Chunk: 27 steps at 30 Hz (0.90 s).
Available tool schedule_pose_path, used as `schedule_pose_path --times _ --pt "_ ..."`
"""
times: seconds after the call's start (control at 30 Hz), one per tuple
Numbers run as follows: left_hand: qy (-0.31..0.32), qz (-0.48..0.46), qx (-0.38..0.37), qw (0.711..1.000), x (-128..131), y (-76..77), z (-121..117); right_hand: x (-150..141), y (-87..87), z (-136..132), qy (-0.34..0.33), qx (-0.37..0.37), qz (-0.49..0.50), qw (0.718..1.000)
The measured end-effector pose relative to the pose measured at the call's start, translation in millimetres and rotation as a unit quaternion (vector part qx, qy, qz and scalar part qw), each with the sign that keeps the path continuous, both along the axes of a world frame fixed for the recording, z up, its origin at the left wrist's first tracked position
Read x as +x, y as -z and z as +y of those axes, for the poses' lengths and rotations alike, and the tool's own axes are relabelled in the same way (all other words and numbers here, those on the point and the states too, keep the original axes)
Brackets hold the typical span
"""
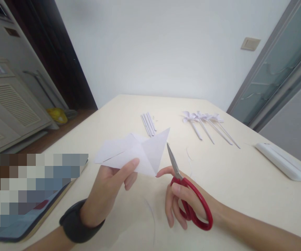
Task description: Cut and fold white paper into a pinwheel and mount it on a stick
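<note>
My left hand (pixel 119 177) pinches a white sheet of paper (pixel 132 150) by its near edge, thumb on top. The paper has creases and a slit on its left part, and its right corner stands up in a point. In my right hand (pixel 183 198) are red-handled scissors (pixel 203 212), with the thumb and fingers at the handles. Their blades are closed together and point up and away, just right of the paper. My right index finger reaches out to the paper's lower right corner.
Several rolled paper sticks (pixel 148 123) lie beyond the paper. Several paper pinwheels on sticks (pixel 203 116) rest at the back right. A white packet (pixel 284 162) sits at the right, a tablet (pixel 48 205) at the left. Thin paper strips (pixel 150 209) lie on the table (pixel 129 223).
</note>
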<state>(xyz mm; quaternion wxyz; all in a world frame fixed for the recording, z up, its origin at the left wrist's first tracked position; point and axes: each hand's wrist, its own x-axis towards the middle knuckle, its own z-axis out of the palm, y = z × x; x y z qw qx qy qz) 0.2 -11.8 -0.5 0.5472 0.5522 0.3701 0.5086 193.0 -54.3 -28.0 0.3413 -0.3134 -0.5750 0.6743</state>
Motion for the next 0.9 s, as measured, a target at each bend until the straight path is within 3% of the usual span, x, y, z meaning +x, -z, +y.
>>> schedule_pose_path --times 0.27,0.53,0.7,0.8,0.9 --pt "-0.007 -0.038 0.005 0.999 -1 1.7 -1 2 -8.7 3 -0.082 0.05 0.019 0.995" --pt "-0.012 -0.075 0.001 0.997 0 -0.7 0 12 -7.2 6 0.003 0.018 -0.21 0.977" --pt "-0.011 -0.066 0.001 0.998 0 -1.5 0 12 -9.0 4 0.055 0.17 -0.373 0.911" --pt "-0.006 -0.072 0.001 0.997 -1 -1.3 0 13 -13.4 4 0.089 0.207 -0.385 0.895" --pt "0.017 -0.085 -0.002 0.996 -2 -0.6 0 16 -17.4 7 0.105 0.174 -0.349 0.915"
